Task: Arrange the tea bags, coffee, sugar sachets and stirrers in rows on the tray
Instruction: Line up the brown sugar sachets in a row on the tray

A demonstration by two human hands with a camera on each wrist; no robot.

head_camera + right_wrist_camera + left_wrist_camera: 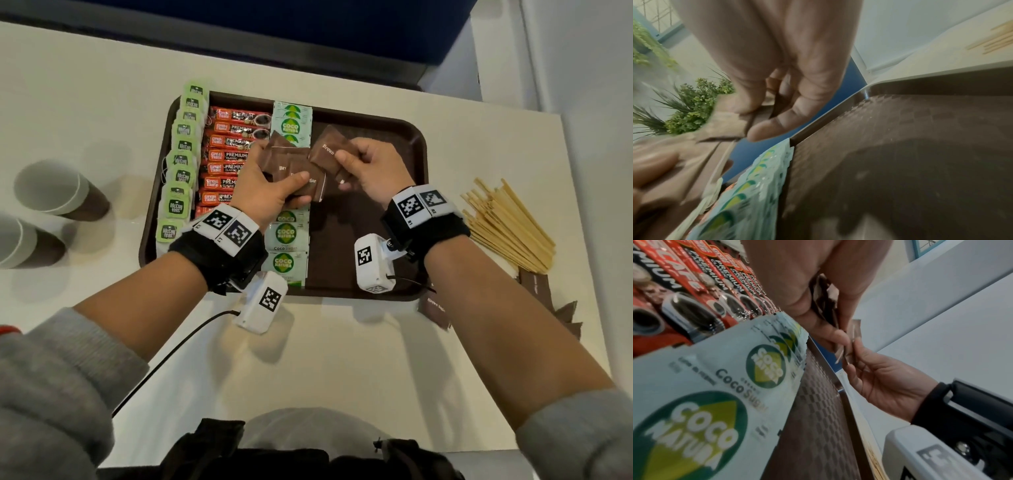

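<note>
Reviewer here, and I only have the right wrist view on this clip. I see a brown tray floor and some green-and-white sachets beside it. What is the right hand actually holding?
Observer: The right hand pinches one brown sugar sachet above the tray.
Operator: And the other hand?
Observer: The left hand grips a fanned bunch of brown sachets.
Operator: Which rows are already laid?
Observer: From the left: green tea bags, red coffee sticks, then the Coco Natura sachets. The tray's right part is bare.
Operator: Stirrers?
Observer: The wooden stirrers lie heaped on the table, right of the tray.
</note>
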